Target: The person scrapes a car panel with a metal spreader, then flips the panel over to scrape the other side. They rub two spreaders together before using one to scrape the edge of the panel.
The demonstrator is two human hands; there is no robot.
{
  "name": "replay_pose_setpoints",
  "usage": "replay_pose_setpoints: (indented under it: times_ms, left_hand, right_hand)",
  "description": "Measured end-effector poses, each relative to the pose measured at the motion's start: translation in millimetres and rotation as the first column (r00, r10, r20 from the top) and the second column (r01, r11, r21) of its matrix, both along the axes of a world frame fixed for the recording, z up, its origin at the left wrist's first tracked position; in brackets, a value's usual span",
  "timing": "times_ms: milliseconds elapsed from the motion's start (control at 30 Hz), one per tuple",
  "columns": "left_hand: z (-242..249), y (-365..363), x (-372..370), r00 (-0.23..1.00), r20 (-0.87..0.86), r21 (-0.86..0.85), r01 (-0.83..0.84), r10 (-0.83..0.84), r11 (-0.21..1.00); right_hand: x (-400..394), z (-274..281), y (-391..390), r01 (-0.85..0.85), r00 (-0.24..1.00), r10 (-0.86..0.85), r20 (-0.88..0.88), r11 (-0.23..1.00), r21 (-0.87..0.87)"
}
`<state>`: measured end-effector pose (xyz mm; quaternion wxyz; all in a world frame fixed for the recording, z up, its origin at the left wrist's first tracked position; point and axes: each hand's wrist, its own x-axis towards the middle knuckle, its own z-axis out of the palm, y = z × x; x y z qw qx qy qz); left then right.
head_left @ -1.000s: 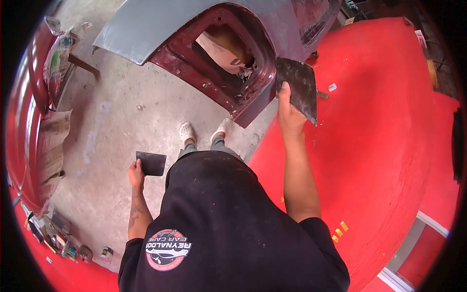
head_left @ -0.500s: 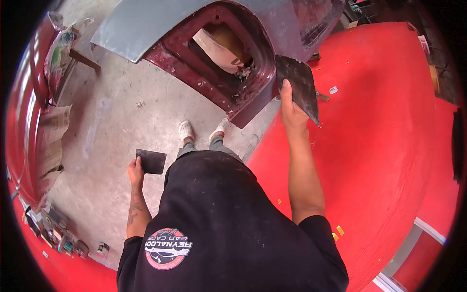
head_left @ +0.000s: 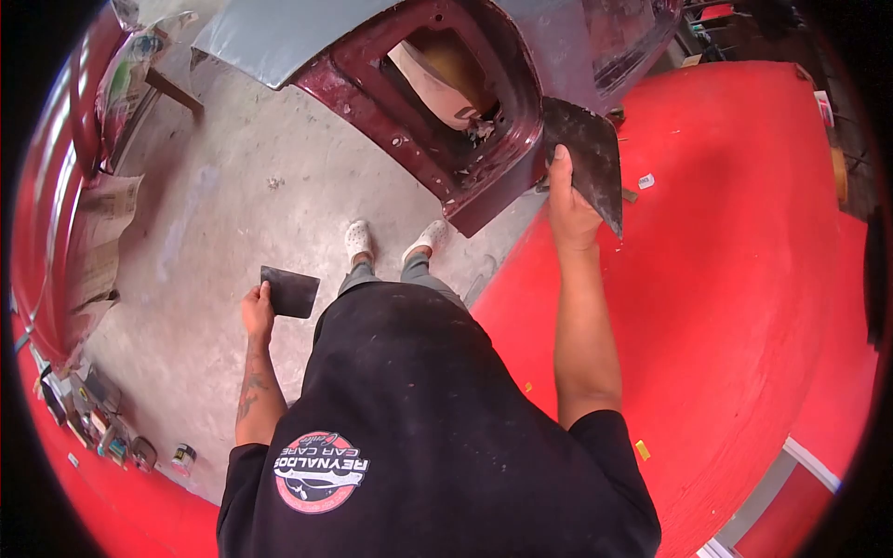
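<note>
My left hand (head_left: 258, 311) is closed on the edge of a small black rectangular sheet of sandpaper (head_left: 292, 294), held out over the floor beside my body. In my right hand (head_left: 570, 209) is a larger dark sheet that looks like sandpaper (head_left: 590, 153), gripped with the thumb on top. That larger sheet overlaps the lower right corner of a car body panel (head_left: 326, 79) in this view. The panel is maroon inside with a grey outer skin and has a large opening. My right fingers are mostly hidden behind the sheet.
A glossy red car body part (head_left: 46, 242) with brown masking paper (head_left: 104, 237) stands at the left. Several tools and supplies (head_left: 107, 418) and a can (head_left: 183, 458) lie at the lower left. A red-painted surface (head_left: 726, 279) with small yellow scraps (head_left: 643, 450) spreads to my right.
The view has shifted slightly, so the panel sits a little further right. The small sheet in my left hand is slightly higher. Both hands keep their hold.
</note>
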<state>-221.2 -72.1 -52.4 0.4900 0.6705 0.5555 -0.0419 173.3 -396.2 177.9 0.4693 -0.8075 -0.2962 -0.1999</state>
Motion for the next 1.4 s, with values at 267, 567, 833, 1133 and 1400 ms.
replay_pose_setpoints:
  times_ms: [267, 567, 833, 1133, 1400]
  left_hand:
    - [1.6, -9.5, -11.0, 1.0, 0.003, 0.001, -0.024, 0.024, 1.0]
    - [3.7, -14.7, -18.3, 0.998, -0.011, -0.035, -0.056, 0.056, 0.998]
    - [2.2, -11.9, -6.4, 0.999, 0.009, -0.03, -0.035, 0.035, 0.999]
    - [-18.5, 0.8, -11.0, 0.997, 0.049, -0.036, -0.055, 0.057, 0.998]
    - [-10.7, -7.9, -10.2, 0.991, 0.065, -0.039, -0.114, 0.116, 0.993]
  right_hand:
    - [8.0, 5.4, 6.3, -0.021, 1.0, 0.021, 0.018, 1.0, -0.007]
    - [7.1, 20.3, 21.8, -0.039, 0.996, 0.04, 0.076, 0.999, -0.007]
    - [11.6, 35.1, 32.9, -0.038, 0.991, 0.047, 0.128, 0.997, -0.072]
    - [11.6, 33.5, 25.8, -0.023, 0.993, 0.04, 0.111, 0.989, -0.145]
    - [8.6, 42.3, 39.4, 0.0, 0.999, 0.004, 0.033, 0.994, -0.113]
